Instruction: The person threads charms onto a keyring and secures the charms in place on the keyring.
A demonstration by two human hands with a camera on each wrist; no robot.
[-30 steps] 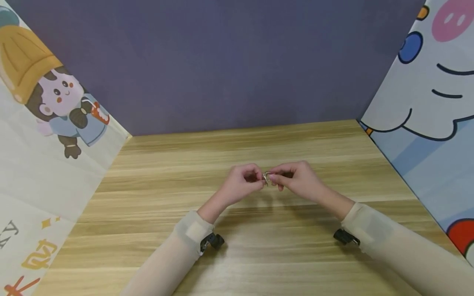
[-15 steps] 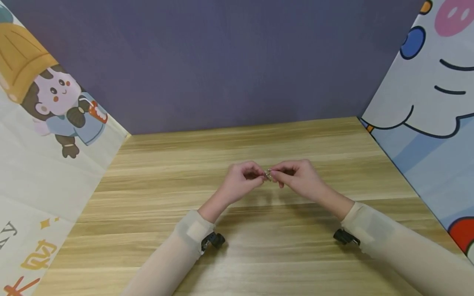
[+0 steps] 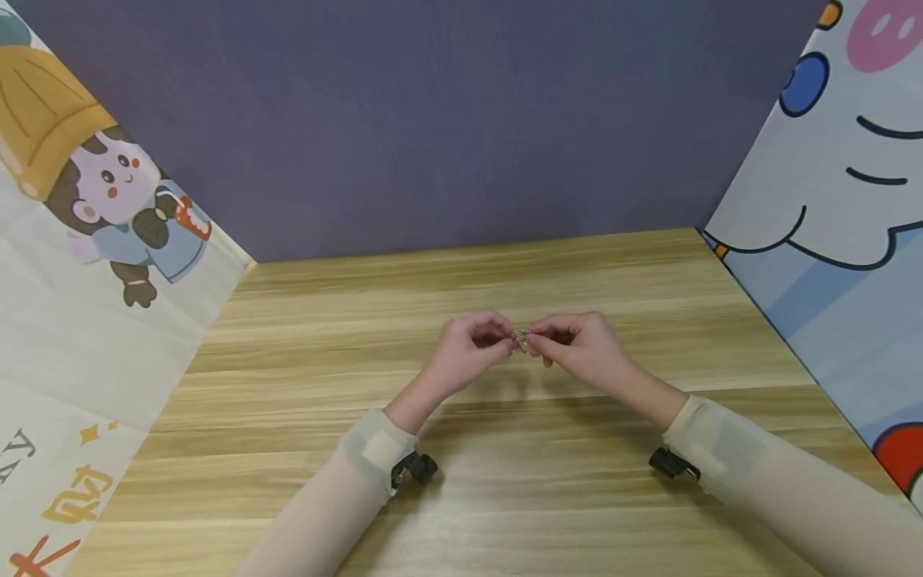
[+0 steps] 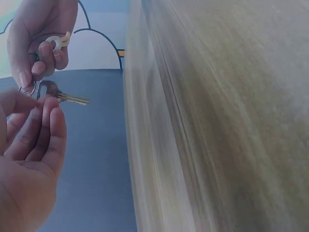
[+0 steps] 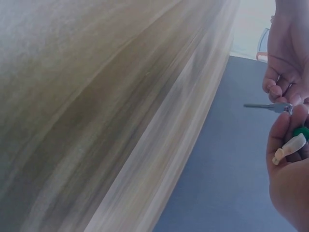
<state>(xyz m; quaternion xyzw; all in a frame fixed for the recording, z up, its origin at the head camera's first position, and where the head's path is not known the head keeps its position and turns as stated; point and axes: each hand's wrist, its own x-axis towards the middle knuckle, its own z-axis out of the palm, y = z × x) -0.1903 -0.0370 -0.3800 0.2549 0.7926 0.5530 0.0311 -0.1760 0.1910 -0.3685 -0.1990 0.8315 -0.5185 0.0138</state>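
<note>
In the head view my left hand (image 3: 472,353) and right hand (image 3: 587,353) meet at mid-table, fingertips almost touching, with a small metal key ring (image 3: 522,340) between them. The left wrist view shows a key (image 4: 72,99) sticking out past the left hand's fingertips, its head beside the thin ring. Left thumb and fingers pinch the key near its head, while the right fingertips pinch the ring. Against the right palm hangs a cream-white charm (image 5: 290,147), with a green piece (image 5: 300,131) beside it. Fingers hide part of the ring.
The wood-grain table (image 3: 303,385) extends around both hands. A plain purple-grey panel (image 3: 461,128) stands behind it, with cartoon-printed panels (image 3: 72,336) at left and right. Each wrist carries a small black camera (image 3: 421,469).
The hands stay nearly in place; the fingertips have shifted slightly, and the metal piece between them has turned, with more of the ring's opening showing.
</note>
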